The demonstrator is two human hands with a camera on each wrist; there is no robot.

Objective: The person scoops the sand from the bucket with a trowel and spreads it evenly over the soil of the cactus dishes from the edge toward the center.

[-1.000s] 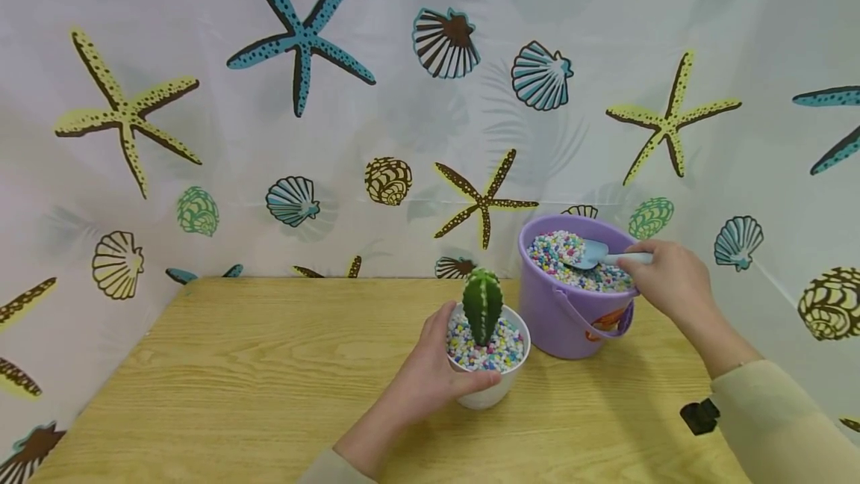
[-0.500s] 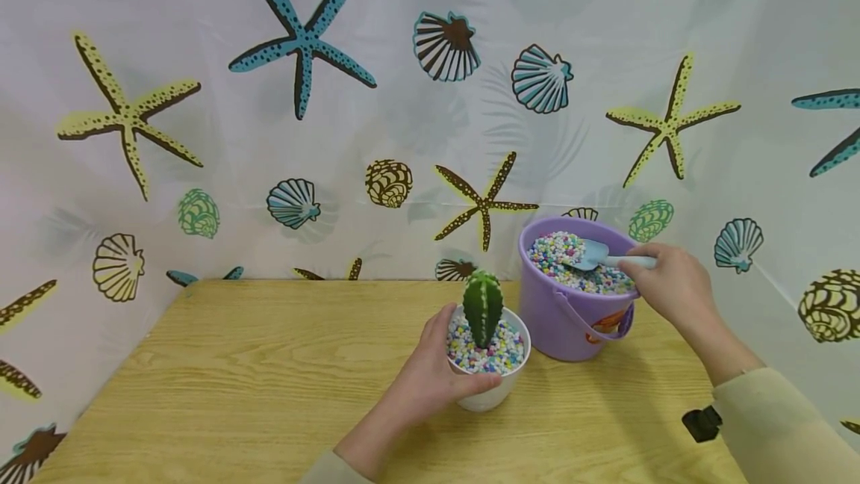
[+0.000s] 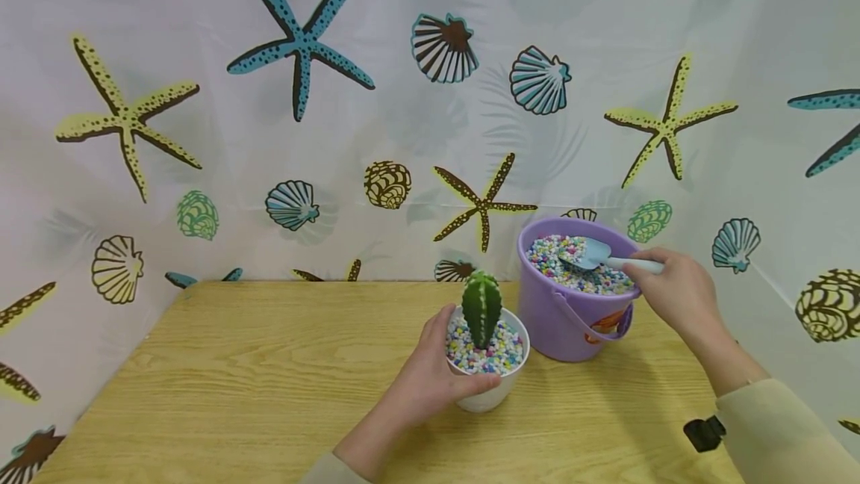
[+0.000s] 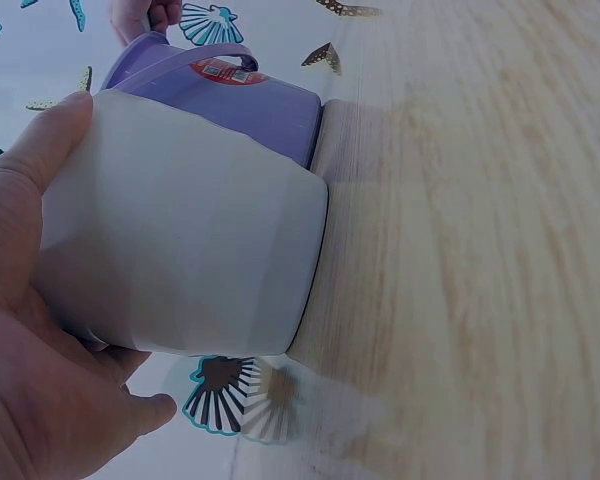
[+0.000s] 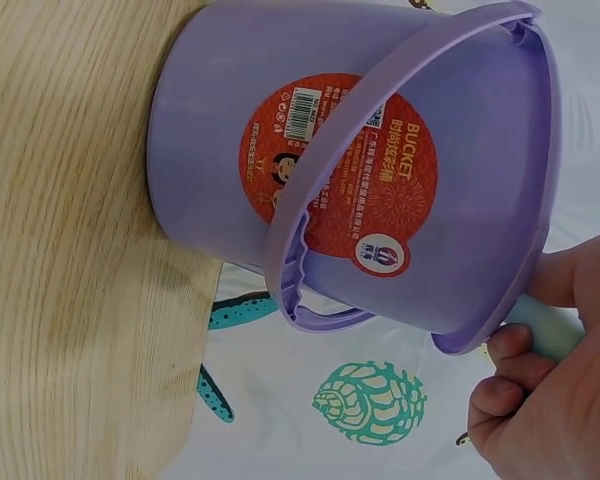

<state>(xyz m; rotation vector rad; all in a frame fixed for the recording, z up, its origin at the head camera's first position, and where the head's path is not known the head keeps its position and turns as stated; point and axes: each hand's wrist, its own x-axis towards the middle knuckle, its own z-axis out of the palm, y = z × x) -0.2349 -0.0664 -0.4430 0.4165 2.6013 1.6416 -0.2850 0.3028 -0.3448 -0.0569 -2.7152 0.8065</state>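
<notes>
My left hand (image 3: 430, 376) grips a white flower pot (image 3: 487, 399) standing on the table, thumb on the near side and fingers round the far left rim. A green ribbed cactus (image 3: 482, 312) rises from the colourful small pebbles in it. In the left wrist view the pot's smooth wall (image 4: 180, 220) fills the space beside that hand. Just to the right stands a purple bucket (image 3: 558, 323) of similar pebbles (image 3: 551, 249). My right hand (image 3: 678, 290) holds a light-blue toy shovel (image 3: 594, 251) by its handle at the bucket's right rim; its blade rests among the pebbles, with some on it.
The wooden table (image 3: 269, 379) extends to the left of the pot. A white curtain (image 3: 403, 118) printed with starfish and shells hangs behind and at both sides. The bucket's handle (image 5: 355, 130) hangs down over its front, by a red label (image 5: 410, 190).
My right hand has shifted slightly right and down, drawing the shovel a little with it. My left hand, the pot and the bucket have stayed in place.
</notes>
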